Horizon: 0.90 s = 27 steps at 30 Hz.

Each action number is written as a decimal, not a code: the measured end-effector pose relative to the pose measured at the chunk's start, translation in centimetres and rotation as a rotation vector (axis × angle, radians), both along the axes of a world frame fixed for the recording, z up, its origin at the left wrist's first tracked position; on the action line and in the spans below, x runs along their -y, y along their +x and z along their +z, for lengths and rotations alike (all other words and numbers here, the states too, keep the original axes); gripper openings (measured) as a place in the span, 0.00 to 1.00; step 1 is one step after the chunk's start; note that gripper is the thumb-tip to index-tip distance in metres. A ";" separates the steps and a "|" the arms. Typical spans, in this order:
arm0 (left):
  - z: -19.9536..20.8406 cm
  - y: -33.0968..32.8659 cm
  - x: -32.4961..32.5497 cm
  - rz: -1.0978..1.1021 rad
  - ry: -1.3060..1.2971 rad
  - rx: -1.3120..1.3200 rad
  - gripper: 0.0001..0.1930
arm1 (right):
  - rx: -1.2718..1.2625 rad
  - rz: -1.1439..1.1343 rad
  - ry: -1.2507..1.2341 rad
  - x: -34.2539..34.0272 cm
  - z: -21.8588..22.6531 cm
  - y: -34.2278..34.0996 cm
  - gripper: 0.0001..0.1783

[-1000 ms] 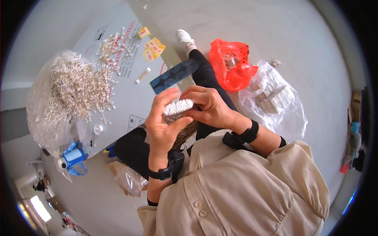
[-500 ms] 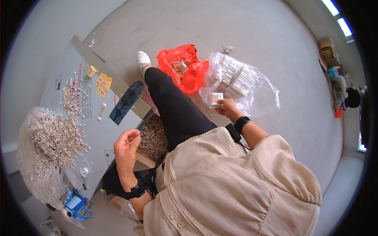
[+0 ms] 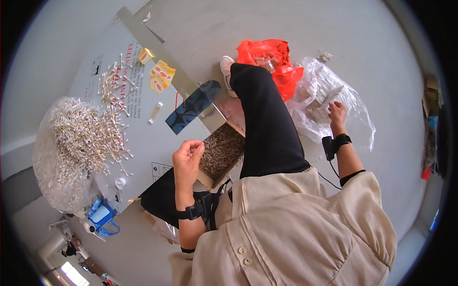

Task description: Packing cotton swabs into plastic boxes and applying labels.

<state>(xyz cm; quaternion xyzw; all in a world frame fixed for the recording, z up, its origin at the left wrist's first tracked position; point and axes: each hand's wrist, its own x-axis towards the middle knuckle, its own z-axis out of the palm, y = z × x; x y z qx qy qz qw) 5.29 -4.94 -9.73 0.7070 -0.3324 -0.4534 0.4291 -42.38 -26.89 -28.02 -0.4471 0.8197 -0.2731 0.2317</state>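
My left hand [image 3: 188, 161] is raised beside a cardboard box [image 3: 208, 181] of loose cotton swabs [image 3: 223, 151]. Its fingers curl in toward the thumb, and nothing shows in them. On the right, my right hand [image 3: 338, 114] reaches over a clear plastic bag [image 3: 359, 119] filled with small white packs [image 3: 325, 85]. Those fingers are slightly bent and apart, with no pack visible in them. A big heap of cotton swabs [image 3: 83, 136] spills from another clear bag [image 3: 45, 167] onto the grey board at the left. One small bundle of swabs [image 3: 155, 113] lies alone on that board.
The grey printed board [image 3: 143, 138] holds yellow stickers [image 3: 162, 76], a small yellow box [image 3: 145, 56] and a dark patterned strip [image 3: 194, 107]. A red bag [image 3: 291, 76] with packs stands beyond my leg [image 3: 262, 124]. A blue device [image 3: 101, 214] hangs at the board's near edge.
The view has shifted left, so things sit farther right. My right hand has moved over the packs in the clear bag, and the swab pack it held no longer shows in it.
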 end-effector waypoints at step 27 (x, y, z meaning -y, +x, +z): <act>-3.9 0.2 3.3 0.052 -0.191 0.414 0.06 | 1.013 0.746 0.679 -10.6 17.0 32.8 0.28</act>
